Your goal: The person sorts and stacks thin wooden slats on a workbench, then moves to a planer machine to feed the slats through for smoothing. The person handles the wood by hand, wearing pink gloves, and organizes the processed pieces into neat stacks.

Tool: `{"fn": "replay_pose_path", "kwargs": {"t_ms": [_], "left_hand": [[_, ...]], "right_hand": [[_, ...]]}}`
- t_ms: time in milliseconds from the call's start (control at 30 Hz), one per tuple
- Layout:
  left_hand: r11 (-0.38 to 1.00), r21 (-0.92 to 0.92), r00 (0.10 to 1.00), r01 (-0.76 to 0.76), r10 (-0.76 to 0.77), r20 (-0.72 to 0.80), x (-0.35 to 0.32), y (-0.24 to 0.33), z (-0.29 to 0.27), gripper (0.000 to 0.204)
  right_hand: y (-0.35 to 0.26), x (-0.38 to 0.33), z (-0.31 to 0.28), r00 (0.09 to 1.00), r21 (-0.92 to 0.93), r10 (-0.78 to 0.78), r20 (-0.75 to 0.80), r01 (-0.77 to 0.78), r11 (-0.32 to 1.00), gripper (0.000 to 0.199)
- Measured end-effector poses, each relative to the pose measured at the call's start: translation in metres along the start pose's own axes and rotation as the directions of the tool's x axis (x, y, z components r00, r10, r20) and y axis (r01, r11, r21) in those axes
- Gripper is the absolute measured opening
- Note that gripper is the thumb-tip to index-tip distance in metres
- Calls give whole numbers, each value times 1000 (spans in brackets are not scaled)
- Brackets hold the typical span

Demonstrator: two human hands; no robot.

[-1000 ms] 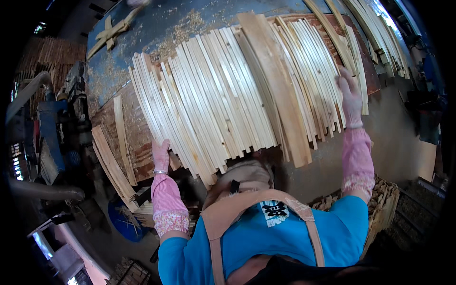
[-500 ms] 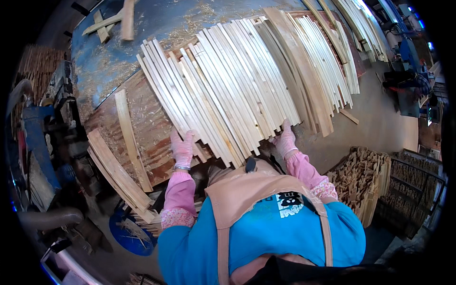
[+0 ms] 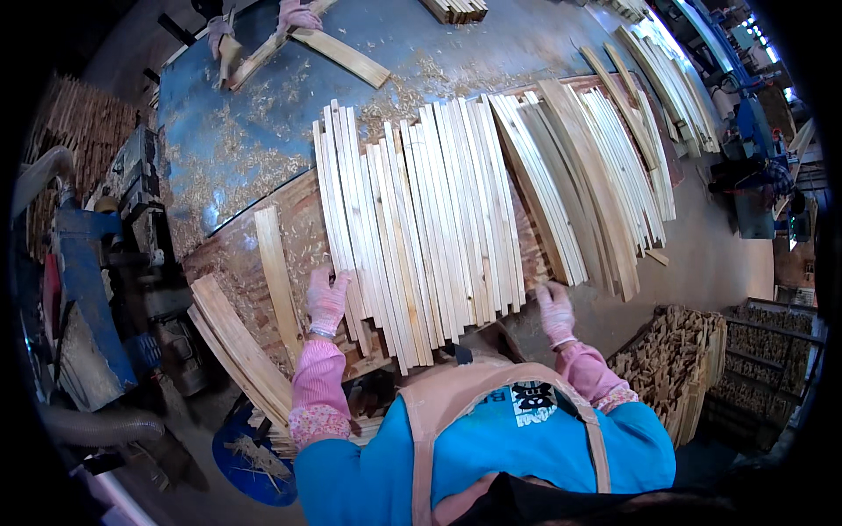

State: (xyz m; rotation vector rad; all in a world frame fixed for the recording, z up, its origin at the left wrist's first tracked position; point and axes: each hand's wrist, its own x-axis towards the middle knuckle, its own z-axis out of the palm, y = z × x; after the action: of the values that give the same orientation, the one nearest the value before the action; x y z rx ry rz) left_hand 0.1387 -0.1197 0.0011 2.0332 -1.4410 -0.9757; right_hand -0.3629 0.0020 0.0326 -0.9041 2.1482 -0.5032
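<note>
A row of pale wooden strips lies side by side on the reddish-brown board, long ends toward me. My left hand, in a pinkish work glove, is at the row's left edge near its close end, fingers apart and seemingly touching the outermost strip. To the right of the row, my right hand, gloved alike, is raised with its fingers parted and nothing in it. It is nearest the close end of a second group of strips, which a wedge of bare board separates from the row.
Wider planks and more strips lie right. A single slat and stacked boards are left. Across the blue, shaving-strewn table, another person's gloved hands are at some wood pieces. A bin of wood pieces stands right.
A gap has opened between the row and the strips on its right. My right hand has come away from the row's close end. Another person's hands now show at the far left.
</note>
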Motion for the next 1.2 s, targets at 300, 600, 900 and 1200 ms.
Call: {"fn": "replay_pose_path", "kwargs": {"t_ms": [300,600,900,1200], "left_hand": [[880,-464,994,-104,101,-31,149,-24,53,79],[524,-742,908,418,-229,350,95,45,18,59],[315,-897,948,310,-36,315,73,62,-21,61],[366,-850,911,-379,311,-272,120,143,-178,42]], "right_hand": [[-194,185,68,986,-373,-124,111,157,914,78],[-203,174,56,877,308,-82,474,-78,948,83],[-227,201,40,764,716,-452,461,-19,698,75],[-398,199,-51,491,901,-867,85,333,277,57]]}}
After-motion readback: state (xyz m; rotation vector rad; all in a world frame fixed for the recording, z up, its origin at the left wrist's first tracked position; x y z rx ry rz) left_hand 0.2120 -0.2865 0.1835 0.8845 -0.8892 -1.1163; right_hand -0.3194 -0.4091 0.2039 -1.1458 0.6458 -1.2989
